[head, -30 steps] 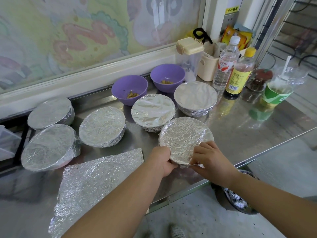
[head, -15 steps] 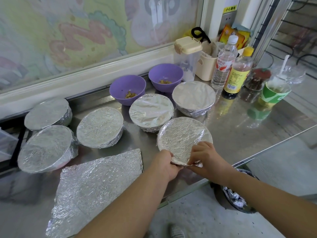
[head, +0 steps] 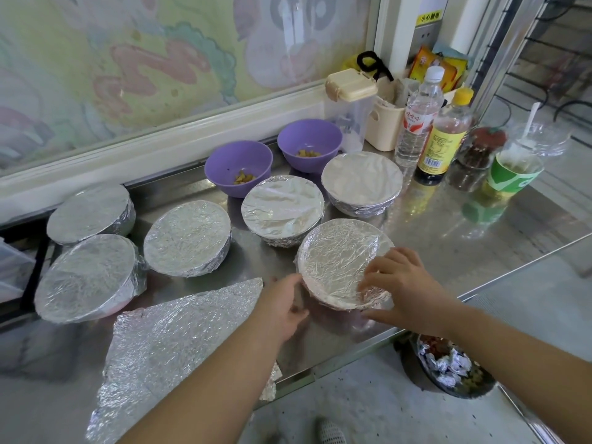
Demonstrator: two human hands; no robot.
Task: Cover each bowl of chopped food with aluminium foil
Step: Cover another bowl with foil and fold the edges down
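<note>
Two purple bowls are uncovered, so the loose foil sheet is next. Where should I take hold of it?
Probably pinch the loose foil sheet at its crumpled near-right corner, coming from the front edge of the counter: the rest lies flat on the steel, that corner curls free.

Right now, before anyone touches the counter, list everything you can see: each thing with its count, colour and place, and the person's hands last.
counter: one, steel, along the wall
foil-covered bowls: six, silver, left to middle of the counter
uncovered bowls: two, purple, at the back, a little chopped food in each
foil sheet: one, silver, flat at front left
container: one, clear with cream lid, back right
bottles: two, one clear, one yellow-capped, back right
jar: one, red lid, right of the bottles
cup: one, green, far right
bin: one, dark, below the counter edge, crumpled foil inside
left hand: one, beside the nearest covered bowl
right hand: one, fingers spread on that bowl's foil
</note>
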